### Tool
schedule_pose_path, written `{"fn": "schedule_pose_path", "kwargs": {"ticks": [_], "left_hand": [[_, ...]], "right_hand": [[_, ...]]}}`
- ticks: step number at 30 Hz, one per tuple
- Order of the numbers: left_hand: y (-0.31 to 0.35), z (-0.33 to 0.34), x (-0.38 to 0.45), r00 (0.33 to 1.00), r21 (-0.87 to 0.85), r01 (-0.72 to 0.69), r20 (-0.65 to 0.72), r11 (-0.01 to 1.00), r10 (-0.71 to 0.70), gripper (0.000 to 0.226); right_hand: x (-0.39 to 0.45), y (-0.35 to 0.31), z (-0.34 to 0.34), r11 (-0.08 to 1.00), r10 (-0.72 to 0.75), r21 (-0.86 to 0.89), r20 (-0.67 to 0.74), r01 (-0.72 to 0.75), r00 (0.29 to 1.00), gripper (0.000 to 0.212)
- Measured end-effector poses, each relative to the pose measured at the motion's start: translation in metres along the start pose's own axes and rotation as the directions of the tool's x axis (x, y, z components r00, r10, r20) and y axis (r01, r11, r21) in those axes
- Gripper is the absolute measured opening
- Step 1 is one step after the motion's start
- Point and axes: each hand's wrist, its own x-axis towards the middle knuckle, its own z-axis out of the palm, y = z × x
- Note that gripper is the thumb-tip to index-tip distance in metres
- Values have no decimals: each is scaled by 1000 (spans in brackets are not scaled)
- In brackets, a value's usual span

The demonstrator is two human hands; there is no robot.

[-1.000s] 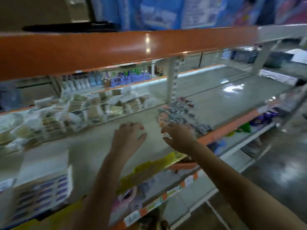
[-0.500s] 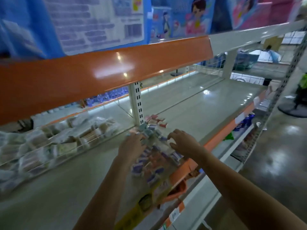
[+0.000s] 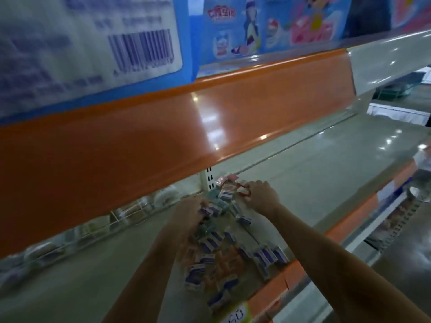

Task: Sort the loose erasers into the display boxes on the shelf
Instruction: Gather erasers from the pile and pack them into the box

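Loose erasers [image 3: 218, 257] lie strewn on the shelf [image 3: 314, 183], nearest ones below both hands. The left hand [image 3: 189, 212] curls its grip into the heap; what it clamps I cannot tell. Beyond, the right hand [image 3: 262, 197] pinches a red-and-white eraser [image 3: 242, 191]. Better to gather by colour, lifting cleanly.

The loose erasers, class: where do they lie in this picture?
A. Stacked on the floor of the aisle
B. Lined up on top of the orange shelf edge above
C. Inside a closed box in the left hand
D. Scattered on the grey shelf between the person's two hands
D: the loose erasers lie spread on the grey shelf, with the left hand and right hand reaching in at either side.
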Motion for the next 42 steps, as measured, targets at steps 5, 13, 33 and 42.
{"fn": "schedule_pose_path", "kwargs": {"ticks": [5, 13, 33, 42], "left_hand": [[3, 5, -5, 998, 7, 23, -61, 1000, -23, 21], [23, 8, -19, 943, 52, 262, -225, 964, -245, 24], [-2, -71, -308, 685, -48, 545, -549, 837, -478, 15], [-77, -103, -495, 619, -40, 671, -519, 740, -590, 22]], "right_hand": [[8, 14, 6, 985, -64, 158, -72, 74, 995, 27], [3, 20, -9, 928, -294, 209, -97, 308, 951, 24], [-173, -179, 1, 439, -819, 570, -63, 694, 570, 25], [-312, -321, 40, 350, -877, 618, -49, 704, 479, 29]]}}
